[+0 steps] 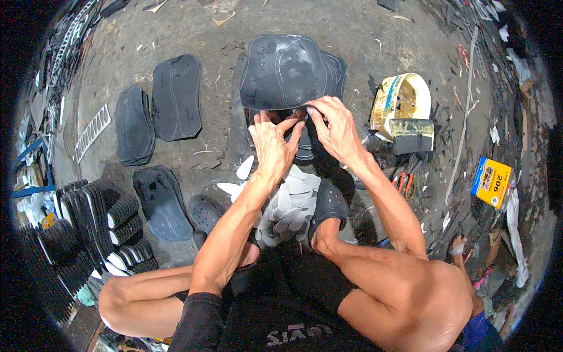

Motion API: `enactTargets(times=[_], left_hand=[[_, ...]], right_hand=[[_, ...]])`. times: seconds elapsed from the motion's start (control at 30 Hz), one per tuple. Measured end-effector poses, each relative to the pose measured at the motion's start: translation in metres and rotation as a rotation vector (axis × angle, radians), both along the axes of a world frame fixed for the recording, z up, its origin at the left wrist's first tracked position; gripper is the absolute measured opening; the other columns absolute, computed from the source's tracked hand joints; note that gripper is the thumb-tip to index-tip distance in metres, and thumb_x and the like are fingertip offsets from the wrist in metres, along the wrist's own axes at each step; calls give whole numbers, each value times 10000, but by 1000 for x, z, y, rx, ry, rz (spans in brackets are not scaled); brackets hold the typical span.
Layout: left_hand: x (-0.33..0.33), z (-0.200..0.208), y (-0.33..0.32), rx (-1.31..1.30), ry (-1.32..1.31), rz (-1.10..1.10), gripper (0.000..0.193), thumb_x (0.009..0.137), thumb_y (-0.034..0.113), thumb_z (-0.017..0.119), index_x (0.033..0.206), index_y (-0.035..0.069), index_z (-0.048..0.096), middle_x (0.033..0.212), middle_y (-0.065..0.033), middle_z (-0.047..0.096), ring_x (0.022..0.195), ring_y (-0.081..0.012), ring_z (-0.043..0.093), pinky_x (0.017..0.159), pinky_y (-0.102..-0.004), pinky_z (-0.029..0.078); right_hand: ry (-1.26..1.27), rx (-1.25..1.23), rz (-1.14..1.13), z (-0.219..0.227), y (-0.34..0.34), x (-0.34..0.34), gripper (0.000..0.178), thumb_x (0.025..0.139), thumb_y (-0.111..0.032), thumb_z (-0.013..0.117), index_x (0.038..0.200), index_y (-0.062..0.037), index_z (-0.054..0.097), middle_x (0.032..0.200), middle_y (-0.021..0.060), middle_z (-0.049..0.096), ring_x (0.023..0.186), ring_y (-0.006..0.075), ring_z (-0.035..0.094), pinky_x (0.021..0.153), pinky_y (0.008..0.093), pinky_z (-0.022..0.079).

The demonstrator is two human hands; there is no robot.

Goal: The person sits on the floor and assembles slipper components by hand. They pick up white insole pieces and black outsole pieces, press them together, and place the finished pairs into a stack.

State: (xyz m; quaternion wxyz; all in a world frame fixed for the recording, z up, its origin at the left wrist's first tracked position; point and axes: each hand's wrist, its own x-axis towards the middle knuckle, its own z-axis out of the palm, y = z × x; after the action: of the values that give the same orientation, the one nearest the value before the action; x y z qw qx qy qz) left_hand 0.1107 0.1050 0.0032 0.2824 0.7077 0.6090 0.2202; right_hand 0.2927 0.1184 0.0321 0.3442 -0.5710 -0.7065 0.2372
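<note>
A black foam sheet with pale sole outlines lies on a stack in front of me, its near edge lifted. My right hand is closed, pinching that edge between thumb and fingers. Just beside it, my left hand reaches under the edge with its fingers bent and thumb and forefinger close together. Whatever is between them is hidden by the sheet and its shadow. Below my hands, a pile of light grey sole-shaped pieces lies between my feet, which wear dark clogs.
More outlined black sheets lie on the floor at left, above rows of stacked black soles. A stained white tub stands at right, with red-handled pliers or scissors nearer me. Farther right are a yellow-and-blue box and scattered scraps.
</note>
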Motion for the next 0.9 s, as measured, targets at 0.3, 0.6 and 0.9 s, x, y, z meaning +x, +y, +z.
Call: enactTargets(times=[0.3,0.6,0.9], left_hand=[[-1,0,-25,-6,-544,522,372,954,182,824,1215,-33,669,938,-97,728,801,-160,644,731,-321,522],[-80,45,24,127,-921,679,452,1060,104,669,1494,137,547,993,9,611,815,-84,559,636,-262,527],[-348,-62,-120,682,-290,1770,478,890,32,493,1260,146,774,792,-96,667,619,-243,546,602,-432,493]], right_hand=[[-616,59,121,-9,-43,-11,505,950,-168,721,1434,-47,644,1376,119,641,1257,320,596,1010,441,499],[10,-66,-206,26,-13,12,233,1058,-217,663,1194,-62,773,1304,199,618,1149,357,675,990,458,539],[34,-174,-206,6,-27,13,196,1056,-201,683,1188,-82,765,1345,164,601,932,230,697,805,386,568]])
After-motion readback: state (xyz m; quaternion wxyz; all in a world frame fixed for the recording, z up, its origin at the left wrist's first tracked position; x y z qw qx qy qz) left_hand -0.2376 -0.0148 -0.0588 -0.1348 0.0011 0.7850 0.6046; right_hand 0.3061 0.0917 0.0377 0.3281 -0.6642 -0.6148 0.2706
